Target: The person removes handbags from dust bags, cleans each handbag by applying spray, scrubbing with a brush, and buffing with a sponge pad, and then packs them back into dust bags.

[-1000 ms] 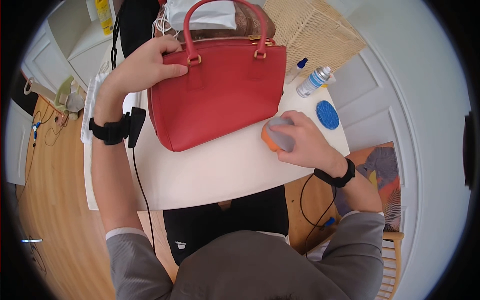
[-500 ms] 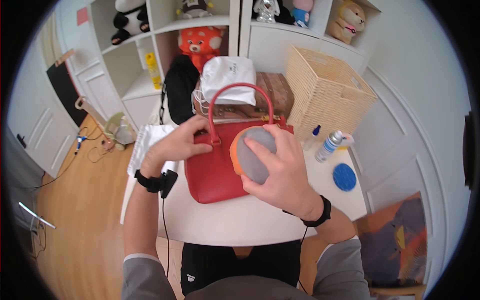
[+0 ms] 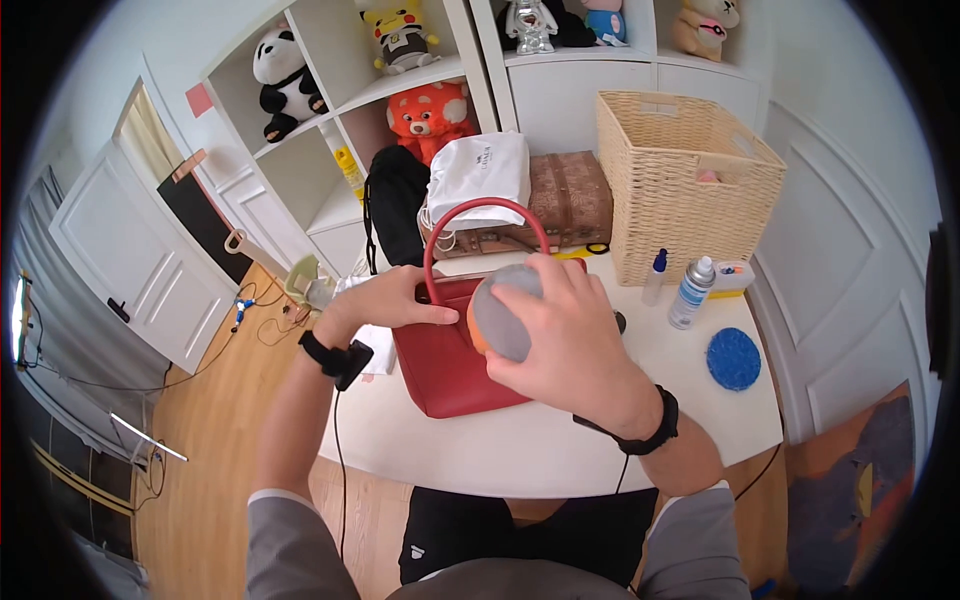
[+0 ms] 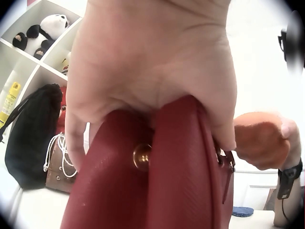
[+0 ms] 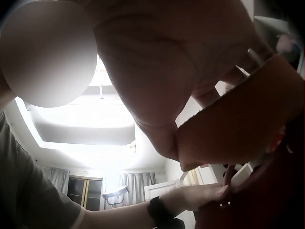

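A red leather handbag (image 3: 440, 385) stands upright on the white table, its handle raised. My left hand (image 3: 400, 303) grips the bag's top at its left end; in the left wrist view the palm spans both sides over a gold snap (image 4: 142, 157). With my right hand (image 3: 585, 335) I hold a round sponge (image 3: 503, 312), grey on one face and orange on the other. Fingers and thumb pinch it by the rim, and it overlaps the bag's upper front in the head view. The orange face (image 4: 261, 138) shows in the left wrist view.
On the table's right are a spray can (image 3: 692, 295), a blue-capped bottle (image 3: 655, 279) and a round blue pad (image 3: 733, 359). Behind the bag stand a wicker basket (image 3: 690, 190), a brown case (image 3: 570, 200) with a white pouch (image 3: 480, 175), and a black bag (image 3: 395, 210).
My right hand has lifted the sponge from low beside the bag's right end up and left, in front of the bag's upper part. My left hand keeps its grip. The head view has tilted up.
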A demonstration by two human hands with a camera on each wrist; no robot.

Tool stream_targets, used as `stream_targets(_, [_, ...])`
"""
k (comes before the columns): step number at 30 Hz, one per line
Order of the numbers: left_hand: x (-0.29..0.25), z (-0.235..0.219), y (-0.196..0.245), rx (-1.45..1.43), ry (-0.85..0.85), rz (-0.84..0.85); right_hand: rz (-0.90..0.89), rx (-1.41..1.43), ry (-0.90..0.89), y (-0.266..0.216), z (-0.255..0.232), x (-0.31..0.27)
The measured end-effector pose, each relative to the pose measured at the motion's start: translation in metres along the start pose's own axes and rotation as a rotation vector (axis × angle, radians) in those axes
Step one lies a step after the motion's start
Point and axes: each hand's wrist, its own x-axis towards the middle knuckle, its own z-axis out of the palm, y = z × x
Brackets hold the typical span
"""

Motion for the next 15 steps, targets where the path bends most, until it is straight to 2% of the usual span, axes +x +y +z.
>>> stream_targets(1, [0.002,-0.004,0.006,-0.006,-0.089,-0.040,0.001,-0.001,0.005,0.002,-0.002,-0.001])
stream_targets(3, [0.000,0.000,0.015,-0.043,-0.102,0.002,-0.058,-0.043,0.121,0.006,-0.001,0.000])
stream_targets(6, [-0.005,0.003,0.026,-0.086,-0.109,0.022,-0.035,-0.025,0.119,0.006,-0.006,0.002])
stream_targets(9, [-0.011,0.009,0.025,-0.175,-0.060,0.037,-0.020,-0.071,0.175,0.012,-0.007,0.003])
stream_targets(12, [-0.022,0.015,0.024,-0.148,-0.023,-0.055,0.001,-0.079,0.194,0.019,-0.009,0.008])
stream_targets(15, [-0.035,0.024,0.026,-0.170,0.110,-0.026,0.018,-0.073,0.195,0.015,-0.015,0.008])
